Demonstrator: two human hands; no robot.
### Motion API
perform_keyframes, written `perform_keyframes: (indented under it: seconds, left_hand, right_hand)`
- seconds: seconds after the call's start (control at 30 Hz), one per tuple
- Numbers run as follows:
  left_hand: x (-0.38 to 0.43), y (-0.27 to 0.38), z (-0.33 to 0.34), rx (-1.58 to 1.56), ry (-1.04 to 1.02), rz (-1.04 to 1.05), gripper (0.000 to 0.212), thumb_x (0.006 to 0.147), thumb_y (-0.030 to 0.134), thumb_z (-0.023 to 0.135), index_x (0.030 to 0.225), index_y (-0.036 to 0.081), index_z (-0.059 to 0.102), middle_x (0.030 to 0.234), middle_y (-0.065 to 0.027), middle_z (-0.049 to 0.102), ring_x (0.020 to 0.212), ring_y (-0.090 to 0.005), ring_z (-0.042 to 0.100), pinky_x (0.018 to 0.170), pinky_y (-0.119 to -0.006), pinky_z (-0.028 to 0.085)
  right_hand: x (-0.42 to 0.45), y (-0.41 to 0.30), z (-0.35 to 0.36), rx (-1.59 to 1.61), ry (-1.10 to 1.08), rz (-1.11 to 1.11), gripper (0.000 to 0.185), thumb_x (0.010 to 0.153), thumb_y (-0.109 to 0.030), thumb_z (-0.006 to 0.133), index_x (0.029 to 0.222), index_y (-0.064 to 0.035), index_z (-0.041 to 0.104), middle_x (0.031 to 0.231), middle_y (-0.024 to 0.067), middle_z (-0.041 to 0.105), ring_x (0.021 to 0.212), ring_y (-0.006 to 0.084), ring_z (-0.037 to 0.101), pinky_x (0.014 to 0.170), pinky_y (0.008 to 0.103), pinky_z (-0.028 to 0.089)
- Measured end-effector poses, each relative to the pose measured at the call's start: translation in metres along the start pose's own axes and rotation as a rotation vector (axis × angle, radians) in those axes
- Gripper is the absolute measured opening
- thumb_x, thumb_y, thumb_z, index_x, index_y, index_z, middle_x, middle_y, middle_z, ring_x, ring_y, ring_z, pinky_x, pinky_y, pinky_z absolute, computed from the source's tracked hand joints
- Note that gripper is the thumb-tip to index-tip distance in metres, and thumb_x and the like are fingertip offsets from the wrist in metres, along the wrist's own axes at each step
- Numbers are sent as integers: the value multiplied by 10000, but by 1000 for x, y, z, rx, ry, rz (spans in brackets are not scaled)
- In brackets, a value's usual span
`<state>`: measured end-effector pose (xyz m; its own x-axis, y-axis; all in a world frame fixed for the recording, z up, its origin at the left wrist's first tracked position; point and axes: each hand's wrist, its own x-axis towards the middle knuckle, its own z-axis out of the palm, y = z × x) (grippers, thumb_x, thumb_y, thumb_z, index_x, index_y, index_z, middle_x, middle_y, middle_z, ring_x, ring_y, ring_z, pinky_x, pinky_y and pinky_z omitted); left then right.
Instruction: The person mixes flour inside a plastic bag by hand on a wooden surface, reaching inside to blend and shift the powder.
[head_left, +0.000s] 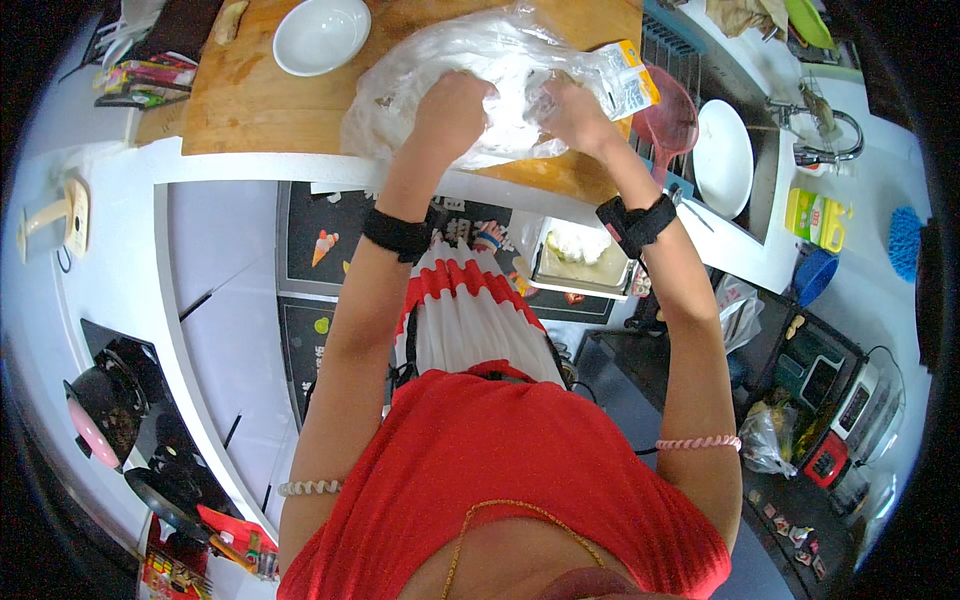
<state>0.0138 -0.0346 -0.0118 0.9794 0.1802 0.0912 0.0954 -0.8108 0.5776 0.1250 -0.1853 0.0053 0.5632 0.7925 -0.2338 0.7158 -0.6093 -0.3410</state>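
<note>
A large clear plastic bag (397, 82) with white contents lies on the wooden board (262, 112). Both of my hands are at its middle: my left hand (454, 112) is curled on the bag's plastic, and my right hand (566, 112) grips it a little further right. The fingertips are partly hidden by the hands and the bright plastic. A yellow and white packet (628, 79) touches the bag's right end. To the upper left of the bag stands an empty white bowl (321, 36).
A pink strainer or ladle (666, 112) and a white oval dish (723, 159) lie by the sink at the right. Below the counter edge sits a tray (581, 255) with something white in it. A root-like piece (230, 22) rests at the board's upper left.
</note>
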Motion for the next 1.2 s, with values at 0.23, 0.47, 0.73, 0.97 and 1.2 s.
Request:
perform_keyframes:
  seconds: [0.23,0.47,0.73,0.97,1.2]
  left_hand:
    - [1,5,17,199,-75,37,112,653,44,513,717,42,604,786,-150,582,787,-277,541,720,-348,432]
    - [10,11,-12,159,3,-185,106,665,43,518,730,43,602,767,-162,576,733,-288,561,647,-354,454]
    - [8,18,-22,126,-8,-201,185,682,33,491,822,75,604,791,-154,578,785,-279,550,697,-364,436]
    - [8,13,-15,80,30,-176,206,678,52,506,845,101,616,792,-135,582,767,-270,550,672,-352,432]
    - [6,-1,17,84,36,135,117,663,91,539,722,108,639,760,-106,583,808,-239,521,739,-342,380]
  right_hand:
    - [-4,-19,26,20,41,-105,351,624,-111,614,929,20,502,783,213,556,755,337,539,693,352,433]
    - [14,-6,10,242,108,120,205,663,-55,553,862,-33,593,731,180,575,663,264,585,615,309,453]
    - [16,-15,-2,38,216,-50,215,681,-75,511,877,-2,564,749,225,552,724,331,551,665,357,437]
    - [22,-21,-9,-51,264,-42,221,695,-96,510,880,21,542,764,250,537,755,369,526,691,380,424]
    - [23,-20,-5,-44,243,54,166,689,-156,567,745,-2,591,678,219,546,701,346,539,645,366,435]
